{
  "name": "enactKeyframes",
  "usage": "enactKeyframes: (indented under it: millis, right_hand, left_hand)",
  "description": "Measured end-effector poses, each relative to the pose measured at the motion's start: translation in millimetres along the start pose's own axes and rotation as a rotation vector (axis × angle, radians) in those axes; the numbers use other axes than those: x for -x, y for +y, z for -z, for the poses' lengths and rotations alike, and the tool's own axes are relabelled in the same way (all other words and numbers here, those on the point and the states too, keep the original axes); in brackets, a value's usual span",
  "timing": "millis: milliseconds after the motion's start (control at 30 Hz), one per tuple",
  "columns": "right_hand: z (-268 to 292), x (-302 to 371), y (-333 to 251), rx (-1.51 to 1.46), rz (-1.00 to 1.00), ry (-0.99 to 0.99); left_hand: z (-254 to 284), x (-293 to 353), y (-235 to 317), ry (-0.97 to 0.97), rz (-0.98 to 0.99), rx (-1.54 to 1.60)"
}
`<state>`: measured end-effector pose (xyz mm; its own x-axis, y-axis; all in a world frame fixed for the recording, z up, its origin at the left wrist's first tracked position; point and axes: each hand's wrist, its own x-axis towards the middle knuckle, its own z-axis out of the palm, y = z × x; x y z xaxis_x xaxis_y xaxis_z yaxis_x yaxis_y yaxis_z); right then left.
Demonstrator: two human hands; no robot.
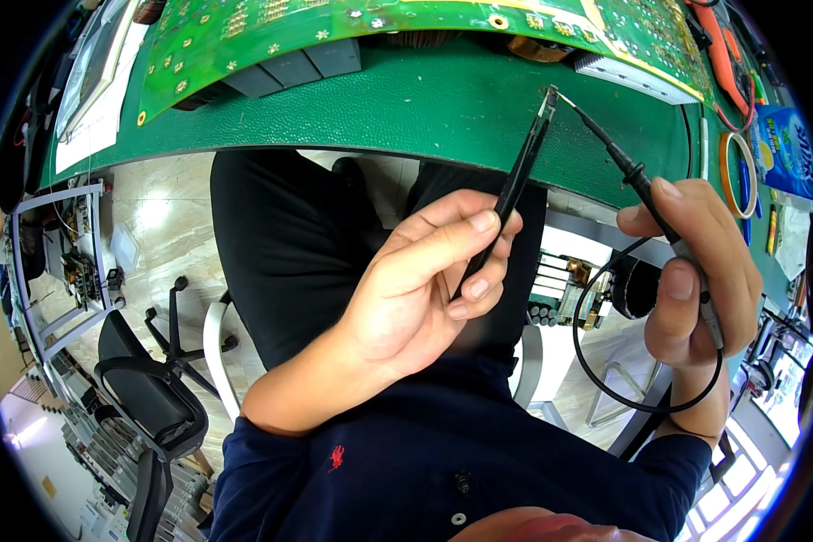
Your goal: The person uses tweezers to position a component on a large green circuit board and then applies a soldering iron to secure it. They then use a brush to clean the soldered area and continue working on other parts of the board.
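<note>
A pair of black tweezers slants up from my left hand, whose thumb and fingers are closed around it. At the tweezers' tips sits a small dark piece, too small to name. My right hand grips a black test probe like a pen, its thin black cable looping down below. The probe's metal point meets or nearly meets the small piece; I cannot tell if they touch. Both tips are over the green mat, just short of a large green circuit board.
Grey block components and a finned white heat sink show under the board's near edge. To the right lie an orange-red tool or meter, a tape roll and a blue packet. A black office chair stands at left.
</note>
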<state>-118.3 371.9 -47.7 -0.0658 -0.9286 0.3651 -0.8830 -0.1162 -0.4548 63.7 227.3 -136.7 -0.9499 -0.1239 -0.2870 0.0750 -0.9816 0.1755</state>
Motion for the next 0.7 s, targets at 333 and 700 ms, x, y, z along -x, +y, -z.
enactKeyframes:
  millis: [333, 700]
  right_hand:
    - [-0.6, -0.4, -0.1, 0.01, -0.017, -0.009]
    - [2.3, -0.8, -4.4, -0.044, -0.14, -0.018]
  left_hand:
    - [-0.2, 0.5, 0.0, 0.002, 0.006, -0.007]
    - [-1.0, 2.5, 0.2, 0.02, 0.02, -0.018]
